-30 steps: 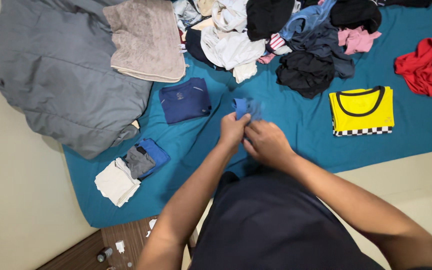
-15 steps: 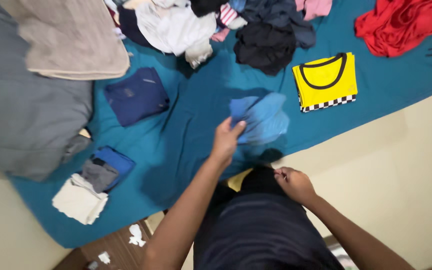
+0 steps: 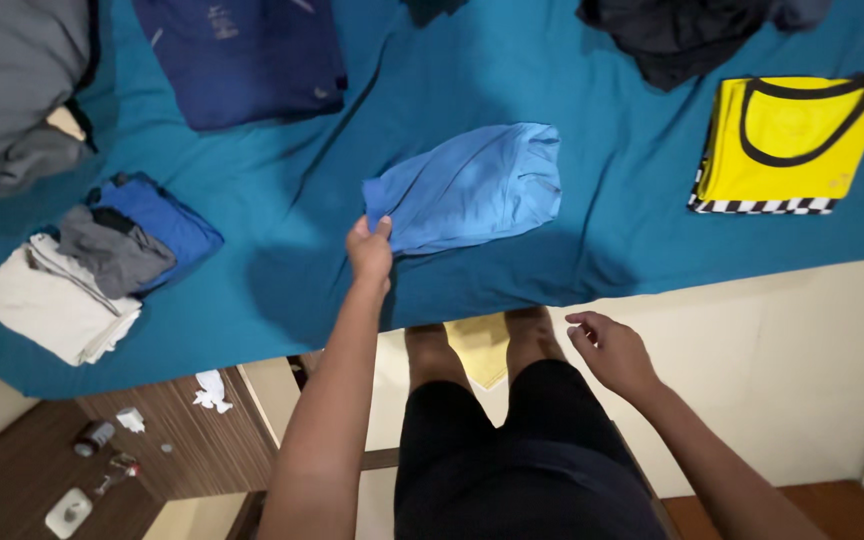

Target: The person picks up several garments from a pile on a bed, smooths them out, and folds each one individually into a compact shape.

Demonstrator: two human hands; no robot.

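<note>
My left hand grips the near left corner of a light blue garment that lies half folded on the teal bed sheet. My right hand hangs free beside my right thigh, below the bed's edge, fingers loosely apart and holding nothing. A folded navy shirt lies beyond the blue garment to the left. A folded yellow jersey with black trim and a checkered hem lies to the right.
A small stack of folded white, grey and blue clothes sits at the sheet's near left. A grey duvet fills the far left, dark clothes the top. Small items lie on the wooden floor below.
The view dropped closer to the bed edge. My right hand let go and sank to my thigh. My left hand laid the light blue garment flat on the sheet, still gripping its corner.
</note>
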